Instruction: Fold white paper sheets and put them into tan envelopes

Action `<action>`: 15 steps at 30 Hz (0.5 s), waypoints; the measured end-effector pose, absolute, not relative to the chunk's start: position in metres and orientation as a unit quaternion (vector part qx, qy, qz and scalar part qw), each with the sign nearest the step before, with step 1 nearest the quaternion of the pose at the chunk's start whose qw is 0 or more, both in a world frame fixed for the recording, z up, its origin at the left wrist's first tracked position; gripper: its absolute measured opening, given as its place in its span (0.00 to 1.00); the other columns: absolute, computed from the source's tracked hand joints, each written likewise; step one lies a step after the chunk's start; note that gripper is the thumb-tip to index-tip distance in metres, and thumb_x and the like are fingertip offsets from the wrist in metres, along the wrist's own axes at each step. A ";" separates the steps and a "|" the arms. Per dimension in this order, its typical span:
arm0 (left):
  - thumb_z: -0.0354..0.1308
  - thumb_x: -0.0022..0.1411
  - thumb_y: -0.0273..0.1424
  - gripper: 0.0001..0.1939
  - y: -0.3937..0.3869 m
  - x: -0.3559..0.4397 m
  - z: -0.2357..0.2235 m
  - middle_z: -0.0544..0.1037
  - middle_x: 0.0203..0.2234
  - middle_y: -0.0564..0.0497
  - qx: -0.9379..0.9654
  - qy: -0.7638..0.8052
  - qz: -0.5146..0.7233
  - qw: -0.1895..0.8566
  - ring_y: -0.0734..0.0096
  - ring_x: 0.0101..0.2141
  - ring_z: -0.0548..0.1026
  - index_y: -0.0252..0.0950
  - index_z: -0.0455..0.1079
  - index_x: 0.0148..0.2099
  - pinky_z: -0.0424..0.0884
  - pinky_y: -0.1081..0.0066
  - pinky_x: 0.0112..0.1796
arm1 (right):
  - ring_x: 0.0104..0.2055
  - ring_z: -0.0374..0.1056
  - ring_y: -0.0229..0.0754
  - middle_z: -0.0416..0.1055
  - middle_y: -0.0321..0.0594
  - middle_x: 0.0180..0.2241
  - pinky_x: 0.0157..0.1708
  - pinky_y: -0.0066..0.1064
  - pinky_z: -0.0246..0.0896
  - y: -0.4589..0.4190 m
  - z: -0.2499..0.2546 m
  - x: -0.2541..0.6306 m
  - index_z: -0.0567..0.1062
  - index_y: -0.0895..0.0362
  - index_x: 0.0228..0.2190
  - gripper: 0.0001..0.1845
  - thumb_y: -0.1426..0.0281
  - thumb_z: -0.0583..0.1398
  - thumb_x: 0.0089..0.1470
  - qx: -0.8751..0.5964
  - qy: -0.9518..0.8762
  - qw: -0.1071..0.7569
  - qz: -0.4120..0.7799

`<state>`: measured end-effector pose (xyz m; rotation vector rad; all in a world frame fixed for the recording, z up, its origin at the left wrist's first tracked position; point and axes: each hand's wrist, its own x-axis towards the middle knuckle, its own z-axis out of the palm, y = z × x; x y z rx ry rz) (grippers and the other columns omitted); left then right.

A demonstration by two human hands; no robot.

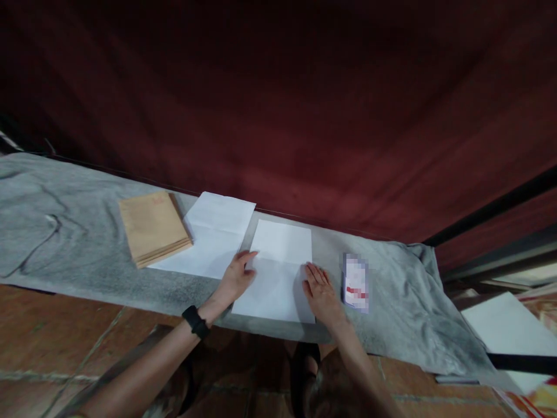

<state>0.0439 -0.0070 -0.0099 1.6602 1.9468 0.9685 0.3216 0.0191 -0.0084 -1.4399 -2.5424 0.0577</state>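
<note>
A white sheet of paper (pixel 278 290) with a faint crease across its middle lies flat in front of me. My left hand (pixel 237 278), with a black watch (pixel 195 322) at the wrist, rests at the sheet's left edge, its thumb and forefinger apart. At the right edge, my right hand (pixel 321 290) lies flat with fingers stretched out, fingertips touching the paper. More white paper (pixel 213 232), also creased, lies just left of the sheet. A stack of brown envelopes (pixel 152 226) sits partly on that paper.
Grey cloth (pixel 395 296) covers the long narrow table. A pixelated, phone-like object (pixel 355 283) lies right of my right hand. Dark red fabric (pixel 304 145) hangs behind the table. White board or paper (pixel 513 325) and a black bar (pixel 526 363) are at the far right. The floor is tiled (pixel 56 331).
</note>
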 end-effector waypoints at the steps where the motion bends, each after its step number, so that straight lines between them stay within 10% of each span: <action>1: 0.54 0.55 0.23 0.26 -0.005 0.045 -0.012 0.74 0.52 0.46 0.598 0.696 0.348 0.192 0.62 0.47 0.77 0.38 0.71 0.56 0.75 0.62 0.49 | 0.68 0.53 0.46 0.58 0.48 0.65 0.65 0.46 0.49 0.018 -0.008 0.316 0.61 0.60 0.64 0.26 0.68 0.47 0.67 -0.491 -0.863 0.121 0.017; 15: 0.46 0.59 0.18 0.27 -0.007 0.068 -0.017 0.75 0.53 0.42 0.677 0.688 0.257 0.057 0.63 0.50 0.77 0.34 0.66 0.60 0.72 0.61 0.54 | 0.68 0.51 0.45 0.57 0.46 0.66 0.66 0.45 0.49 0.044 -0.016 0.258 0.61 0.59 0.63 0.26 0.65 0.46 0.69 -0.495 -0.851 0.171 0.037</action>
